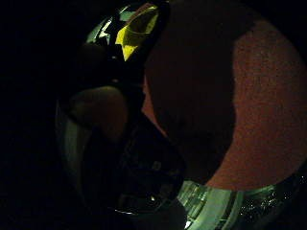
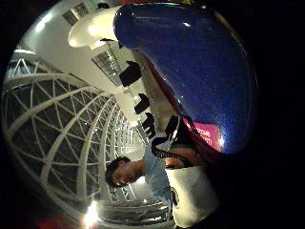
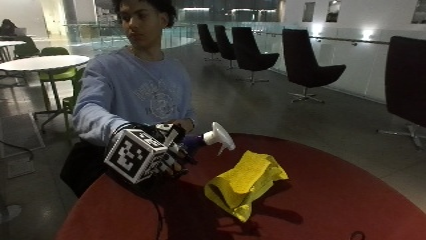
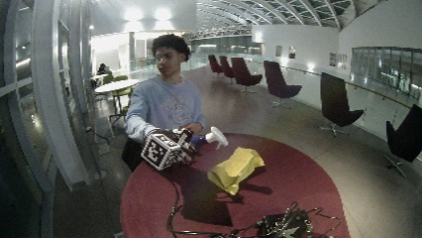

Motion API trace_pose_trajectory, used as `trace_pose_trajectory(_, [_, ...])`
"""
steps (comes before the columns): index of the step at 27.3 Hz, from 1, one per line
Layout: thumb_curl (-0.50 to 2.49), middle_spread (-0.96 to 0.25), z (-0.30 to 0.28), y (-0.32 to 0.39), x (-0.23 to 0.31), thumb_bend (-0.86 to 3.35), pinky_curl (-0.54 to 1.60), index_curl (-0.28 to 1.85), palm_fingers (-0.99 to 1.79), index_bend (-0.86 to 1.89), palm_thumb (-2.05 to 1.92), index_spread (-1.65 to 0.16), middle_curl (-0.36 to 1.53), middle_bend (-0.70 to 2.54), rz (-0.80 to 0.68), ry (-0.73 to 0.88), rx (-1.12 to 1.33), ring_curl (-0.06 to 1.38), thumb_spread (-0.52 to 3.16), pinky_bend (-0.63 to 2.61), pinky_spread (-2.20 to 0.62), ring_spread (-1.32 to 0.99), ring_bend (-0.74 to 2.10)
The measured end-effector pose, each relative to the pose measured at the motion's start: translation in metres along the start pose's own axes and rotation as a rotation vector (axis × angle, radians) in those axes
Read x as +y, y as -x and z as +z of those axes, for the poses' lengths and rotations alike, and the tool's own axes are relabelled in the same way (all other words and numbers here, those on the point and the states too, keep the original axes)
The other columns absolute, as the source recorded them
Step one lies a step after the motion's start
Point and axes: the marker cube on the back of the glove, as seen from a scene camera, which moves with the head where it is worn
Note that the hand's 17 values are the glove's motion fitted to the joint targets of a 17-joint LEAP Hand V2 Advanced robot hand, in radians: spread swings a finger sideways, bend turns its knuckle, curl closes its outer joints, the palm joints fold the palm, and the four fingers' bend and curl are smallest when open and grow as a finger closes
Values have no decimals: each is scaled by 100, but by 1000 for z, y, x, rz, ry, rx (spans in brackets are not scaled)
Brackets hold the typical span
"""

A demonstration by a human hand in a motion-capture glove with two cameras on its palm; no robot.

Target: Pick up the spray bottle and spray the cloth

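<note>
At the left of the outside view I noted the gloved right hand (image 3: 166, 152) raised above the red desk (image 3: 346, 200), its fingers (image 3: 181, 156) grasping the spray bottle (image 3: 212, 137). The bottle was lifted off the surface, with its white nozzle head projecting to the right of the hand. The thumb side palm view confirmed the blue bottle body lying directly against the palm. The trigger itself was hidden; I could not tell whether a finger rested on it.

Just to the right and lower lay the yellow cloth (image 3: 247, 182), bunched and partly standing in folds on the desk, apart from the bottle.

In my judgement the pick-up was complete and the spraying remained.

Risks observed:
- The nozzle appeared aimed across and above the cloth; a squeeze from this attitude could wet the desk beyond rather than the cloth.
- With the trigger unseen, a finger misplaced on the neck would produce no spray.
- The cloth's upright folds could leave the spray on one face only.
</note>
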Motion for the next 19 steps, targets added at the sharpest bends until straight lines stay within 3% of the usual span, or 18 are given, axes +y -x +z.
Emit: trace_pose_trajectory(19, [60,2,12,1,3,-3,37,7,68,4,80,-31,43,41,53,53,20,39,86,55,29,8,73])
